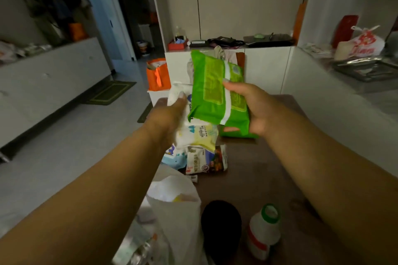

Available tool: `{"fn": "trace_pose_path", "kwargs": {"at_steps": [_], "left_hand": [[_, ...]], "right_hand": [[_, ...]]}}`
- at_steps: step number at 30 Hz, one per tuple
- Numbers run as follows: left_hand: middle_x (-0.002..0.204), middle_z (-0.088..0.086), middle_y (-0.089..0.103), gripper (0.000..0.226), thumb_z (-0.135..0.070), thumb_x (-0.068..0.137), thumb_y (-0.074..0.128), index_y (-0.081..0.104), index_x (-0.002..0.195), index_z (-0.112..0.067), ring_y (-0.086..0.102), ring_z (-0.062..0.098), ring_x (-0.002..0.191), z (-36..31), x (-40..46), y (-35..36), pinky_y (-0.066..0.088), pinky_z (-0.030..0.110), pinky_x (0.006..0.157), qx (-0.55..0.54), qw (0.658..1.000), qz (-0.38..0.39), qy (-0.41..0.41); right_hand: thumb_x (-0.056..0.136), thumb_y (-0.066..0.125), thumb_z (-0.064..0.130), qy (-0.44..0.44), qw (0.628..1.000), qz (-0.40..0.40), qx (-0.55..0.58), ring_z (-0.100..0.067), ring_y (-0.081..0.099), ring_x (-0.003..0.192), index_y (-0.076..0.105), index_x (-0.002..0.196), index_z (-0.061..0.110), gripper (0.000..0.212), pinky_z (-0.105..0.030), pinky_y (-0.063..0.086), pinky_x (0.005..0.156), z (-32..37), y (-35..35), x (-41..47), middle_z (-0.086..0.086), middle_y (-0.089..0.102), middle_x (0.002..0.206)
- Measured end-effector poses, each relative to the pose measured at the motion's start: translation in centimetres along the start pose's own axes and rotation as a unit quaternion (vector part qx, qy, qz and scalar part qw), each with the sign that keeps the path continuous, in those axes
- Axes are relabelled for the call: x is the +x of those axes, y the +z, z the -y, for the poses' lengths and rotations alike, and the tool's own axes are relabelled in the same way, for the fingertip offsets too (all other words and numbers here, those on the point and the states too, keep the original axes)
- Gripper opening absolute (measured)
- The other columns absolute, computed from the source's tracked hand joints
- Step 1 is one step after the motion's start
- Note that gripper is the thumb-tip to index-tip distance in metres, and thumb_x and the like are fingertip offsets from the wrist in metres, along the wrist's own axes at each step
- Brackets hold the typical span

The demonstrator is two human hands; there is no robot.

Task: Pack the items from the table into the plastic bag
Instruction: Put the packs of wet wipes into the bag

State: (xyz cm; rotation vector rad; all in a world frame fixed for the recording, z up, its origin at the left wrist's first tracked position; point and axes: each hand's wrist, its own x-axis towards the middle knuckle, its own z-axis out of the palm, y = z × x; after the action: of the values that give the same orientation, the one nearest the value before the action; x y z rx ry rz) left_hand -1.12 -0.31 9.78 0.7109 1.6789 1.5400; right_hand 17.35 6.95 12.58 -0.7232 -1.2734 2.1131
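Right hand [256, 112] fingers wrap the green pack [217, 92]; left hand [170, 112] fingers grip a white pack [193, 133]. Lower both straight into the plastic bag [181, 211] gaping below the left fingers, flat sides down.

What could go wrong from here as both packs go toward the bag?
1. The right hand holds the green pack only along one edge, thumb on top; it could slip out.
2. The plastic bag is slumped with a narrow mouth and no hand free to open it, so packs may catch on its rim.
3. The white bottle stands upright close beside the bag; a lowering forearm might knock it over.
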Motion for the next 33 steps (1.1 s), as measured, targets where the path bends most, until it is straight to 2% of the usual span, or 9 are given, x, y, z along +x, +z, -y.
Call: {"fn": "trace_pose_path", "kwargs": {"at_steps": [5, 10, 15, 17, 19, 21, 26, 30, 33], "left_hand": [[0.119, 0.016, 0.067, 0.056, -0.050, 0.082, 0.060, 0.059, 0.127, -0.015, 0.065, 0.034, 0.106, -2.8, -7.5, -4.1, 0.053, 0.052, 0.086, -0.155, 0.973, 0.172, -0.012], [0.096, 0.015, 0.073, 0.031, -0.027, 0.087, 0.055, 0.066, 0.109, -0.008, 0.070, 0.029, 0.082, -2.6, -12.7, -10.4, 0.058, 0.043, 0.076, -0.128, 0.983, 0.126, -0.038], [0.085, 0.016, 0.075, 0.025, -0.029, 0.082, 0.060, 0.074, 0.087, -0.008, 0.072, 0.028, 0.068, -1.4, -14.8, -16.1, 0.060, 0.041, 0.060, -0.093, 0.990, 0.082, -0.066], [0.083, 0.016, 0.075, 0.025, -0.031, 0.076, 0.065, 0.076, 0.083, -0.010, 0.071, 0.029, 0.067, -0.7, -15.3, -17.2, 0.060, 0.042, 0.064, -0.076, 0.991, 0.077, -0.083], [0.088, 0.018, 0.074, 0.036, -0.034, 0.067, 0.070, 0.073, 0.093, -0.009, 0.070, 0.031, 0.073, 0.1, -15.6, -17.8, 0.057, 0.044, 0.076, -0.059, 0.989, 0.082, -0.108], [0.094, 0.020, 0.073, 0.044, -0.034, 0.064, 0.071, 0.071, 0.100, -0.008, 0.069, 0.033, 0.076, 1.1, -15.7, -17.7, 0.055, 0.042, 0.080, -0.042, 0.983, 0.107, -0.145], [0.111, 0.023, 0.068, 0.053, -0.028, 0.063, 0.074, 0.067, 0.110, -0.005, 0.066, 0.036, 0.092, 3.7, -15.8, -15.3, 0.051, 0.047, 0.090, 0.010, 0.955, 0.178, -0.239], [0.097, 0.019, 0.073, 0.045, -0.026, 0.062, 0.075, 0.070, 0.103, -0.006, 0.069, 0.032, 0.079, 5.9, -15.6, -13.6, 0.055, 0.043, 0.082, 0.045, 0.941, 0.211, -0.262], [0.090, 0.019, 0.073, 0.034, -0.023, 0.072, 0.068, 0.069, 0.101, -0.007, 0.071, 0.032, 0.073, 6.6, -14.7, -13.0, 0.058, 0.040, 0.071, -0.059, 0.948, 0.197, -0.244]], "right_hand": [[0.091, 0.057, 0.030, 0.008, 0.999, 0.029, -0.019, -0.031, 0.070, 0.096, 0.065, 0.116, 0.017, 0.030, -0.049, 0.057, 0.081, -3.5, 8.5, -2.2, -0.013, 0.073, 0.108], [0.082, 0.037, 0.074, 0.042, 0.989, -0.054, -0.129, -0.028, 0.067, 0.100, 0.061, 0.122, 0.022, 0.070, -0.044, 0.054, 0.086, -7.9, 12.9, -2.7, -0.008, 0.068, 0.119], [0.077, 0.011, 0.081, 0.064, 0.900, -0.049, -0.429, -0.019, 0.062, 0.079, 0.047, 0.137, 0.023, 0.091, -0.029, 0.049, 0.069, -12.8, 14.1, -4.5, -0.013, 0.060, 0.127], [0.081, 0.021, 0.079, 0.095, 0.940, -0.018, -0.329, -0.021, 0.067, 0.079, 0.046, 0.136, 0.027, 0.080, -0.033, 0.055, 0.068, -13.4, 14.7, -5.0, -0.017, 0.061, 0.127], [0.085, 0.028, 0.073, 0.092, 0.980, -0.025, -0.174, -0.019, 0.068, 0.072, 0.059, 0.107, 0.025, 0.061, -0.040, 0.058, 0.072, -12.2, 14.9, -5.6, -0.014, 0.072, 0.093], [0.087, 0.028, 0.071, 0.043, 0.993, -0.055, -0.099, -0.011, 0.061, 0.053, 0.055, 0.087, 0.025, 0.053, -0.032, 0.052, 0.058, -10.3, 14.6, -6.1, -0.008, 0.069, 0.075], [0.083, 0.026, 0.077, -0.005, 0.994, -0.084, -0.071, -0.011, 0.039, 0.037, 0.042, 0.126, 0.026, 0.069, -0.020, 0.031, 0.041, -7.5, 13.9, -7.6, -0.026, 0.067, 0.104], [0.079, 0.026, 0.082, 0.013, 0.998, -0.020, -0.056, -0.009, 0.029, 0.038, 0.044, 0.124, 0.027, 0.074, -0.016, 0.025, 0.035, -7.7, 13.2, -9.0, -0.024, 0.070, 0.103], [0.077, 0.026, 0.083, 0.025, 0.999, 0.036, -0.026, -0.008, 0.028, 0.037, 0.047, 0.125, 0.017, 0.084, -0.015, 0.025, 0.033, -7.7, 12.3, -9.9, -0.027, 0.070, 0.104]]}}
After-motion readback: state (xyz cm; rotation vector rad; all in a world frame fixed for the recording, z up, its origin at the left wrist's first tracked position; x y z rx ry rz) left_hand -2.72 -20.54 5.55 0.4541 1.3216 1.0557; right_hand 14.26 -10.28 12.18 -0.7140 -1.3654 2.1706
